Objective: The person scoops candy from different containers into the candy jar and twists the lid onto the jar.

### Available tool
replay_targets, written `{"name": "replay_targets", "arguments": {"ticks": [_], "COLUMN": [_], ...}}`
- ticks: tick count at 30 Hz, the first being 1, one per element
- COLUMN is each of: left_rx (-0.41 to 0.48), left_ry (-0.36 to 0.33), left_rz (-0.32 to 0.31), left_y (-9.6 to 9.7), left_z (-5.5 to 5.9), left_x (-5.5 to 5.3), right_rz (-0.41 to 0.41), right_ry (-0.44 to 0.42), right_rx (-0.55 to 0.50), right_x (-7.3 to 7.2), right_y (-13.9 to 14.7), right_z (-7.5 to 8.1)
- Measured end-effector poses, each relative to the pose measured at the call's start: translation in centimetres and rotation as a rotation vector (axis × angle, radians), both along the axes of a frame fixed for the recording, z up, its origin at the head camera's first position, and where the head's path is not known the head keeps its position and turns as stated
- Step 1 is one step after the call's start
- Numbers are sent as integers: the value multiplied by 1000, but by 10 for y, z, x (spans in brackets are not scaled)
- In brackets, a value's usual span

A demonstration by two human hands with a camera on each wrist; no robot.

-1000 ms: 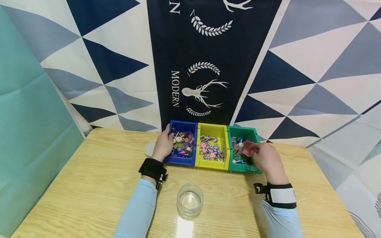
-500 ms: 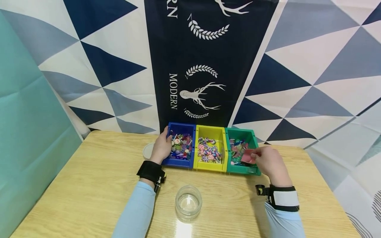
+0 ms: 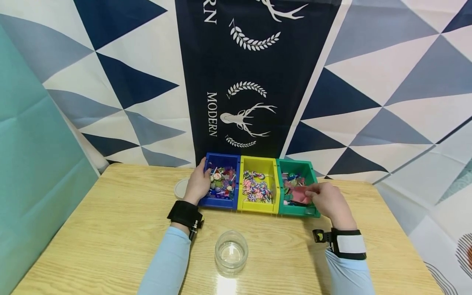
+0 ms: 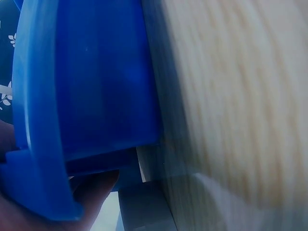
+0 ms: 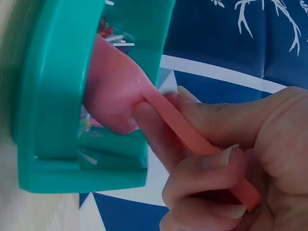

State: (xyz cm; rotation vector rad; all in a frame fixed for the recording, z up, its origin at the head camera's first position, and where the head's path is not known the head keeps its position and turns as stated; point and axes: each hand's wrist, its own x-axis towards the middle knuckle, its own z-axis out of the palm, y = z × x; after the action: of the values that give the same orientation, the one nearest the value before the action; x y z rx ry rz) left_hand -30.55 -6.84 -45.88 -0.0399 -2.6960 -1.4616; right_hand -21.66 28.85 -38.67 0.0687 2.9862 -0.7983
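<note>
My right hand (image 3: 332, 200) pinches the handle of a pink scoop (image 5: 115, 82) between thumb and curled fingers. The scoop's bowl dips into the green bin (image 3: 299, 210), among small mixed candy-like pieces; its leading edge is hidden behind the bin wall in the right wrist view. At the other end of the row, my left hand (image 3: 198, 184) grips the side of the blue bin (image 4: 106, 86), thumb over its rim. Mixed colourful pieces (image 3: 221, 182) lie in that bin. Between them stands the yellow bin (image 3: 258, 206), holding swirled lollipop-shaped pieces (image 3: 256, 189).
An uncovered clear jar (image 3: 231, 250) stands on the wooden table (image 3: 121, 237) in front of the bins. Beside the left hand lies a pale round lid (image 3: 180, 188). A patterned cloth wall (image 3: 236, 61) rises right behind the bins.
The pink scoop has moved lower and slightly left within the green bin, its bowl now tipped flatter. My left hand keeps its grip on the blue bin. The head view has shifted slightly.
</note>
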Motion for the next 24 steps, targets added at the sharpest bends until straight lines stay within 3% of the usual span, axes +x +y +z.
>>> {"name": "replay_targets", "arguments": {"ticks": [17, 24], "left_rx": [2, -10], "left_ry": [23, 45], "left_rz": [-10, -2], "left_y": [4, 0], "left_z": [-6, -3], "left_x": [-2, 1], "right_rz": [-115, -119], "right_ry": [82, 142], "right_rx": [45, 34], "right_x": [-2, -9], "right_y": [-1, -2], "right_z": [-13, -19]}}
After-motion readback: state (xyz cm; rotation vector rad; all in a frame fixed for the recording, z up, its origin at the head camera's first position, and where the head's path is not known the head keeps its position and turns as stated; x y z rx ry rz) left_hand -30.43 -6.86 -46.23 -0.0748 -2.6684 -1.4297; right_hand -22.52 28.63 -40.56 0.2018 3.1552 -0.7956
